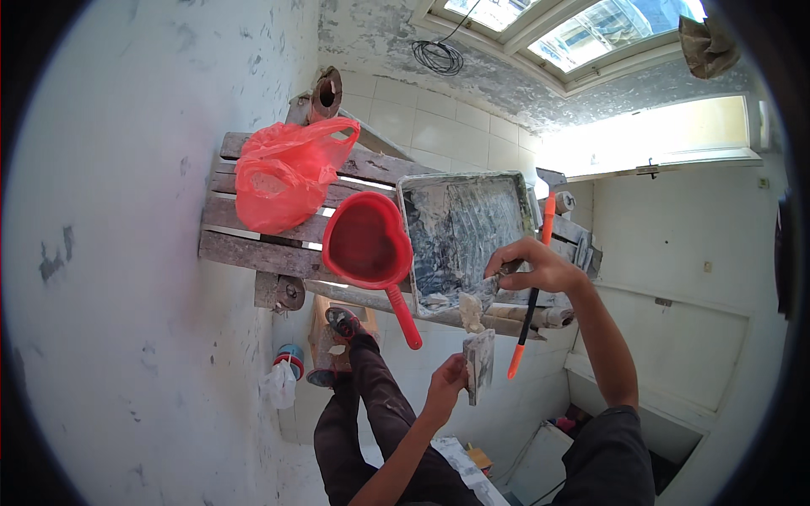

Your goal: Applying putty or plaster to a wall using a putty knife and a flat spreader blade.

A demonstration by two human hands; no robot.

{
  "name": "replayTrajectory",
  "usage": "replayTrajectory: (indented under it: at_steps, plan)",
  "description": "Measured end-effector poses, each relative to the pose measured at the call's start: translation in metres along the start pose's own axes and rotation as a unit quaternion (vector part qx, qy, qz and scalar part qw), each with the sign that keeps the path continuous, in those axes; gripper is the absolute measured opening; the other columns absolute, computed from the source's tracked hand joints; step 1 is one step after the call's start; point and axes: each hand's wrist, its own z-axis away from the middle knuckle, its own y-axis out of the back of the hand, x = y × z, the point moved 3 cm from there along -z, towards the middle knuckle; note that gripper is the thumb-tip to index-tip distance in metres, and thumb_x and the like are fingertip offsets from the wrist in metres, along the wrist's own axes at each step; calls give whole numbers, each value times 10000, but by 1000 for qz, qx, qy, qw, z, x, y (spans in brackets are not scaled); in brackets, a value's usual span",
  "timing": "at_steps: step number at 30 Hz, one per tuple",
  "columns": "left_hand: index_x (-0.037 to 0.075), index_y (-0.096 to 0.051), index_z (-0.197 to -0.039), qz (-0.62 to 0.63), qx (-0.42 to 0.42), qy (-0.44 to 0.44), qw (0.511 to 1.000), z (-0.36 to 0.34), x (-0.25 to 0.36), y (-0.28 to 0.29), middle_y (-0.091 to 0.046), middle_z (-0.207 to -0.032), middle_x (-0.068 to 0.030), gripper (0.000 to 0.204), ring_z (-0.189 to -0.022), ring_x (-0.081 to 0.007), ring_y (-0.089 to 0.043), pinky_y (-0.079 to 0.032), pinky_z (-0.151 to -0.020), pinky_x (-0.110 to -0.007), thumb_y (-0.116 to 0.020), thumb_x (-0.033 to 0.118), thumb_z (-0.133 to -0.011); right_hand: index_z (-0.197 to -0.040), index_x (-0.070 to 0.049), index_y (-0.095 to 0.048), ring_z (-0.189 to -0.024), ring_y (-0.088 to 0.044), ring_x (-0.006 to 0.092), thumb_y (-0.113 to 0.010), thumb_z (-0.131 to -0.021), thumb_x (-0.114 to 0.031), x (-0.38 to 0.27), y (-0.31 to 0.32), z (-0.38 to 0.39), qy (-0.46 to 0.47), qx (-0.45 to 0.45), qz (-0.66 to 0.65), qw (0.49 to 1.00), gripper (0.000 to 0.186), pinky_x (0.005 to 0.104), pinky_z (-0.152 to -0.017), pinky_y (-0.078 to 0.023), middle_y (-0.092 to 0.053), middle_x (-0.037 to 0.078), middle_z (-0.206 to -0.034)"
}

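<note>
My right hand is closed round the handle of a putty knife, with a lump of pale putty on its blade. Just below that lump, my left hand grips a wide, putty-smeared scraper whose face is turned partly away. The putty hangs above the scraper's upper edge; I cannot tell if they touch. Behind my right hand lies a rectangular tray coated with streaked grey-white residue. A red heart-shaped dipper sits left of the tray, its handle jutting past the bench edge.
A slatted wooden bench carries the tray, the dipper and a red plastic bag. An orange-and-black pole slants right of the tray. Below, a small bucket stands by my feet. A patchy wall rises at left; coiled cable hangs ahead.
</note>
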Motion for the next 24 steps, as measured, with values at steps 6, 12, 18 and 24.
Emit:
replayTrajectory:
  at_steps: [6,12,18,24]
  plan:
    - [80,-500,-1319,227,27,6,973,121,88,-57,-588,-1268,-72,373,-1155,-228,-587,-477,-997,-414,-470,265,-997,-1095,30,-628,-907,-597,104,-724,-826,-31,-54,-80,135,90,254,-254,929,292,247,-775,-490,-632,66,-1036]
    - [87,-448,-1351,270,-64,-111,954,223,151,-103,-564,-1306,-84,390,-1188,-252,-572,-478,-1013,-437,-402,296,-1026,-991,-25,-653,-915,-657,211,-746,-667,130,-179,-166,168,287,451,-126,836,371,289,-784,-525,-658,136,-1021]
    - [7,-494,-1310,178,59,-190,964,312,171,-160,-584,-1279,-144,409,-1172,-279,-576,-447,-1027,-437,-419,232,-976,-812,-60,-656,-838,-604,229,-745,-671,112,-237,-207,188,408,531,60,740,239,345,-746,-483,-637,112,-918]
    - [13,-482,-1291,201,-38,-249,947,351,161,-155,-606,-1241,-126,361,-1116,-263,-614,-498,-976,-435,-438,153,-961,-766,-90,-669,-783,-570,206,-803,-657,45,-229,-223,200,464,530,111,701,220,322,-655,-431,-644,65,-891]
